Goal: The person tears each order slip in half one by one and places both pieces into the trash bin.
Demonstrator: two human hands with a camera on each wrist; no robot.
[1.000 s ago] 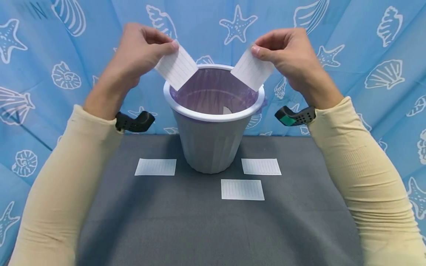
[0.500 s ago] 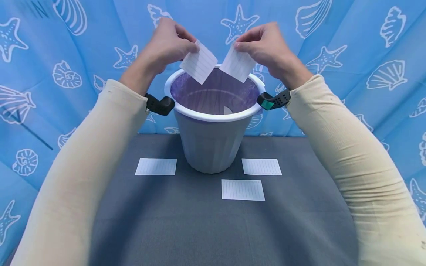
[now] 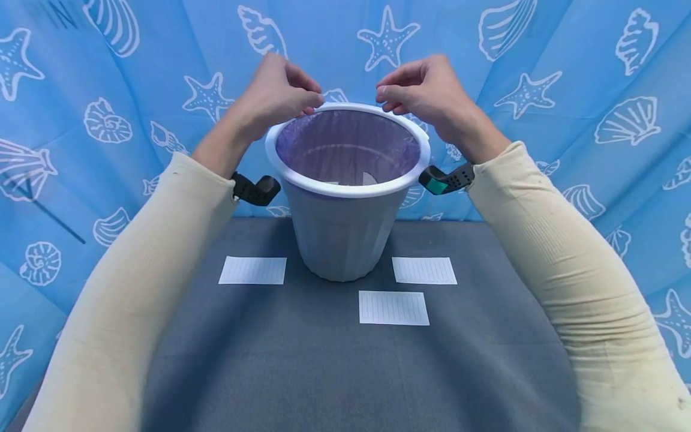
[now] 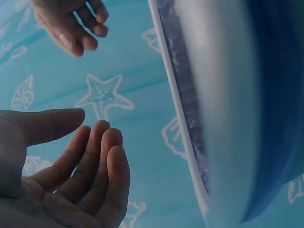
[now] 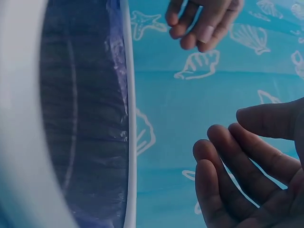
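Note:
A grey trash bin (image 3: 341, 234) with a purple liner (image 3: 345, 144) stands at the back of the table. Over its left rim hovers my left hand (image 3: 278, 93), fingers loosely bent, holding nothing. My right hand (image 3: 426, 93) is above the right side of the rim, likewise with nothing in it. Both wrist views show a gap between thumb and fingers on the left hand (image 4: 80, 166) and the right hand (image 5: 251, 166). Inside the bin, a bit of white card (image 3: 369, 179) shows low down; the front rim hides most of the contents.
Three lined white cards lie on the dark grey tablecloth (image 3: 345, 378): a left card (image 3: 252, 270), a right card (image 3: 424, 270) and a nearer card (image 3: 393, 308). A blue curtain (image 3: 329, 36) with white sea shapes hangs right behind the bin.
Both hands moved inward over the bin, each with a lined card, then let the cards go. The cards are gone from the fingers, and another white edge shows inside the bin.

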